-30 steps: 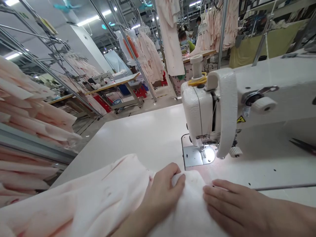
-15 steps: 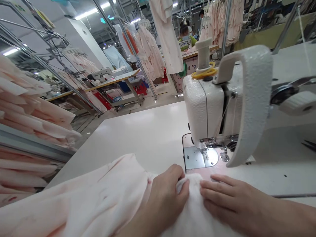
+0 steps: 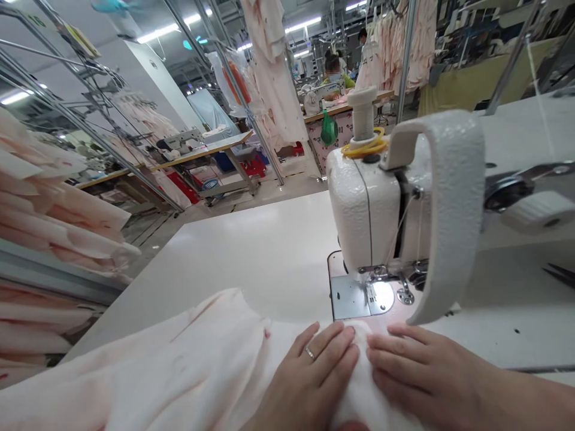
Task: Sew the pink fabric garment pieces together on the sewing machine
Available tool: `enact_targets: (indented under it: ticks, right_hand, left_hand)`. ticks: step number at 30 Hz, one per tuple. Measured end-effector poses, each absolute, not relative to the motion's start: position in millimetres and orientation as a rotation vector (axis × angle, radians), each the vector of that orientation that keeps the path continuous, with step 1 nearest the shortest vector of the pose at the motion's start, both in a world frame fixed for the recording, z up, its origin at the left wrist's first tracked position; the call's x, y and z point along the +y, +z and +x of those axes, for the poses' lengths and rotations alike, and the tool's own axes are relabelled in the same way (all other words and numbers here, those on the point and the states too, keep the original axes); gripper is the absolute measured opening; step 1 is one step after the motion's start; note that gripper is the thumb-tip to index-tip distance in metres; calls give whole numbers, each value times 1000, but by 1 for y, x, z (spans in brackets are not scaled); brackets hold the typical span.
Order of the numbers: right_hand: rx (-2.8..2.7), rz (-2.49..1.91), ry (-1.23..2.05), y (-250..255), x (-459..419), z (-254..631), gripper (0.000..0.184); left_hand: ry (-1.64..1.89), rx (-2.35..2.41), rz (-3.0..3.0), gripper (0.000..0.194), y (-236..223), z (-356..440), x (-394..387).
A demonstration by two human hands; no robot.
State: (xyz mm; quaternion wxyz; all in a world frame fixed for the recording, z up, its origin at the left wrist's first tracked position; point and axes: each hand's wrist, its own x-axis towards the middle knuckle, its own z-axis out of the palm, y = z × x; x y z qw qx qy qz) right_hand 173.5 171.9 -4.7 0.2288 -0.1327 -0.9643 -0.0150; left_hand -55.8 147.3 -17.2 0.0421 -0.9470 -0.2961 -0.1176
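A pale pink-white garment [image 3: 193, 359] lies in soft folds along the front of the white table, with a small reddish mark near its edge. My left hand [image 3: 312, 371], wearing a ring, rests flat on the cloth with its fingers stretched toward the sewing machine [image 3: 354, 209]. Just to the right, my right hand [image 3: 417, 365] is also laid flat, its fingertips at the edge of the same cloth. Between the two hands a strip of white fabric shows. The metal needle plate [image 3: 350, 297] is lit, a short way beyond the fingertips.
A thread cone [image 3: 363, 120] and yellow bands [image 3: 366, 145] sit atop the machine. Dark scissors or snips [image 3: 559, 274] lie at the right edge. Pink garments [image 3: 54, 203] hang at left. A person [image 3: 335, 75] sits at another machine behind.
My left hand has gone from pinching the cloth to lying flat with fingers extended. My right hand stays nearly in place. The view has shifted slightly.
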Motion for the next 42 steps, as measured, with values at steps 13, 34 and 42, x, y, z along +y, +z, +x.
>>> enact_targets:
  ticks: [13, 34, 42]
  right_hand:
    - [-2213, -665, -196, -39, 194, 172, 31]
    - [-2363, -974, -187, -43, 200, 158, 19]
    - [-2234, -872, -207, -43, 196, 156, 33]
  left_hand:
    - [-636, -872, -3043, 44, -31, -39, 207]
    - [-608, -751, -3045, 45, -35, -42, 219]
    - [-720, -694, -2945, 45, -35, -41, 219]
